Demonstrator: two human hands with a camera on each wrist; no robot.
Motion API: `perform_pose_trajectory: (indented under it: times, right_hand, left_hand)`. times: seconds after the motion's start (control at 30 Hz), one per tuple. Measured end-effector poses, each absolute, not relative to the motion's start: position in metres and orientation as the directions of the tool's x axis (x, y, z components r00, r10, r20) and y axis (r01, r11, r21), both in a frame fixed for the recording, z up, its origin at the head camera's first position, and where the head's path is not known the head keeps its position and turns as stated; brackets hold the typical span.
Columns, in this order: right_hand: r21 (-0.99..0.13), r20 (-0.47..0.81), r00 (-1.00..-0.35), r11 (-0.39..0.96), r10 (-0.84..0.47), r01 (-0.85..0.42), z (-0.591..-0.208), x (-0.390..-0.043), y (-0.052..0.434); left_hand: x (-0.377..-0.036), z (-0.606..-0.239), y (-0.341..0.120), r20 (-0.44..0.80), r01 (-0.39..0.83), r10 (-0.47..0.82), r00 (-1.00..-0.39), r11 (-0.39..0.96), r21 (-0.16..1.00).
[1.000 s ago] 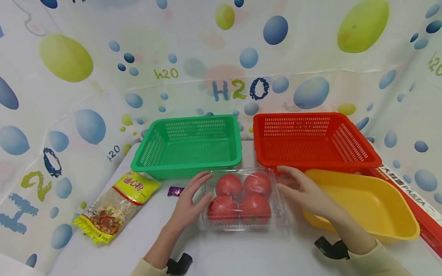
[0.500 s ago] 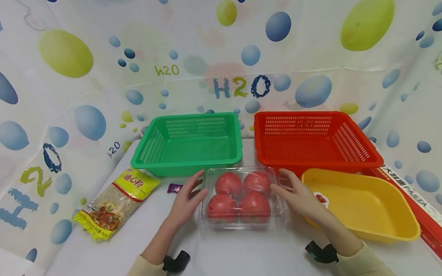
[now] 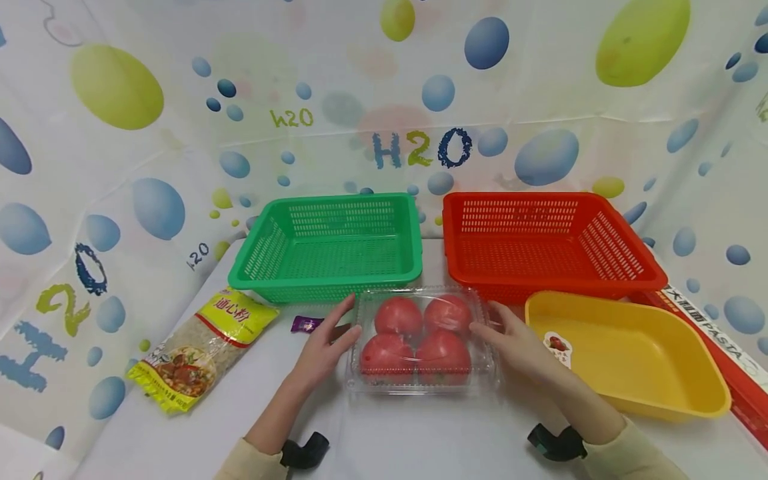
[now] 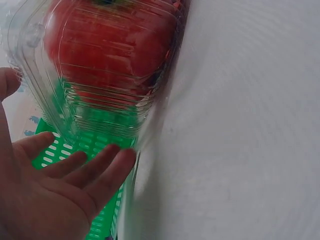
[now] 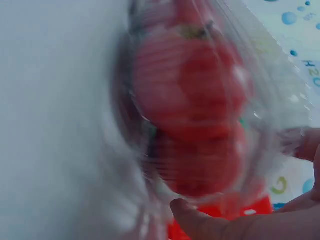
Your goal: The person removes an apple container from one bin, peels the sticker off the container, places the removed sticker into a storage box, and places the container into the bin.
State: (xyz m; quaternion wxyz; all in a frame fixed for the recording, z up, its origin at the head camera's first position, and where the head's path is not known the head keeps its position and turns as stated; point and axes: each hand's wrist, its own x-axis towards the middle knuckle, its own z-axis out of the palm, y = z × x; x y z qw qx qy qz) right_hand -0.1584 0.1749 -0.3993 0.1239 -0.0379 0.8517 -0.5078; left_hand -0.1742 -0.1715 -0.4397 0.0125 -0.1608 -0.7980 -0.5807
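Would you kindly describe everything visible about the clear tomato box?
The clear tomato box is a thin transparent plastic clamshell, lid closed, holding four red tomatoes in two rows. It sits flat on the white table, before the green basket. The left hand and right hand flank its sides.

Glossy clear plastic clamshell [image 3: 423, 340] over smooth red tomatoes [image 3: 420, 333]; perforated plastic green basket [image 3: 327, 250], matt white tabletop [image 3: 420, 433].

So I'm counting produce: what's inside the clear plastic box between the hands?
Inside the clear clamshell box are four red tomatoes, two by two, under its closed lid. Their undersides are hidden.
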Motion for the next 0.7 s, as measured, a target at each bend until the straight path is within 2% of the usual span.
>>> perform_pose_trajectory:
  times: [0.2,0.5,0.7]
  right_hand:
    - [-0.906,-0.213,-0.96,0.403,-0.181,0.125,-0.409,-0.157,0.168]
    - [-0.948,-0.305,-0.942,0.143,-0.142,0.285,-0.418,-0.154,0.158]
    - [-0.959,-0.28,-0.948,0.089,-0.153,0.269,-0.421,-0.153,0.159]
  left_hand:
    - [-0.174,-0.44,-0.172,0.101,0.16,0.263,-0.959,0.214,0.964]
    - [-0.175,-0.444,-0.176,0.067,0.121,0.301,-0.951,0.164,0.979]
    - [-0.176,-0.449,-0.18,0.074,0.118,0.359,-0.931,0.102,0.988]
